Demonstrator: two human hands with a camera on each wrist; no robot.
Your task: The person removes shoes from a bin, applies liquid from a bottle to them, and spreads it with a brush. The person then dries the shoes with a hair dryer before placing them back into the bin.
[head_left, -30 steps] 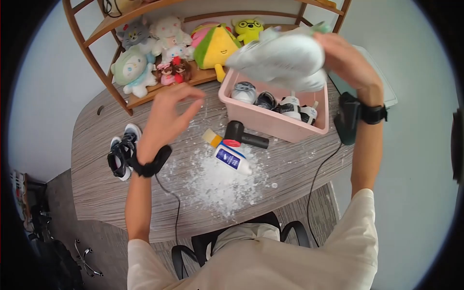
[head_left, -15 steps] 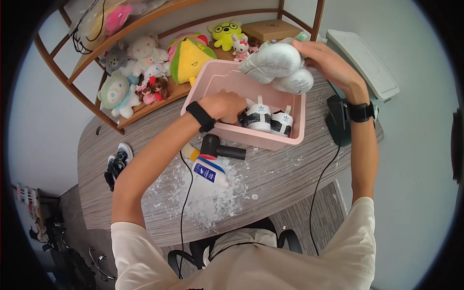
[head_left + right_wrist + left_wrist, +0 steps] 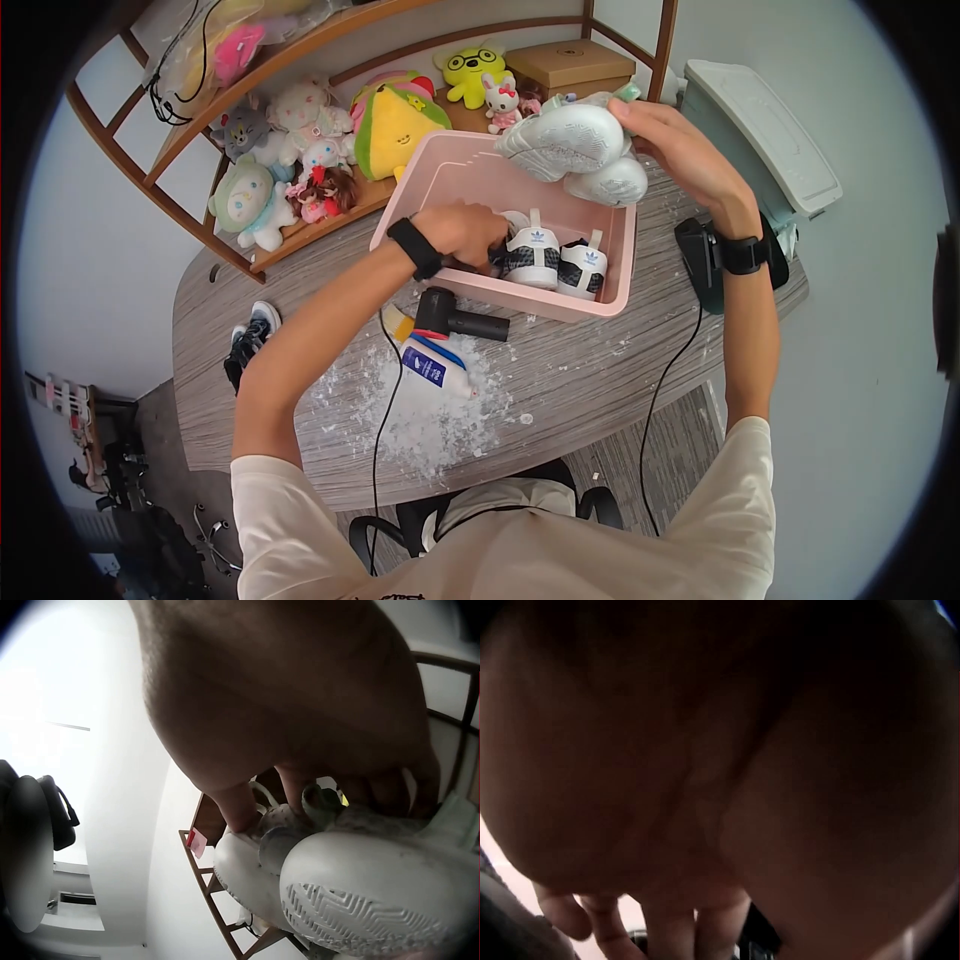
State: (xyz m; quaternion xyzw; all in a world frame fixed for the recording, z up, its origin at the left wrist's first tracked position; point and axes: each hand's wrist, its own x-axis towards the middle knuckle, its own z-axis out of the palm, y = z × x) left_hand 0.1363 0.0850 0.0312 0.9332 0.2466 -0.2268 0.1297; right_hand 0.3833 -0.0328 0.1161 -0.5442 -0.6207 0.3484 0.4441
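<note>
My right hand (image 3: 690, 160) holds a pair of white sneakers (image 3: 565, 140) over the back right of a pink bin (image 3: 450, 170). Their patterned soles face me, and the right wrist view shows fingers hooked in at the tops of the sneakers (image 3: 360, 862). Inside the bin's left part is my left hand (image 3: 460, 232), its fingers reaching down at dark-and-white shoes that it mostly covers. I cannot tell whether it grips them. Beside its fingertips stand white-and-black sneakers (image 3: 533, 258), heels toward me.
In front of the bin lie a black hair dryer (image 3: 460, 317), a brush (image 3: 398, 322) and a white bottle (image 3: 435, 368) amid scattered white powder (image 3: 430, 430). Dark small shoes (image 3: 250, 340) sit at left. A wooden shelf (image 3: 300, 250) with plush toys stands behind; cables (image 3: 655, 400) hang from both wrists.
My left hand has come from above the table into the bin, onto the shoes at its left. My right hand has kept the white sneakers raised, now steadier. My view has shifted.
</note>
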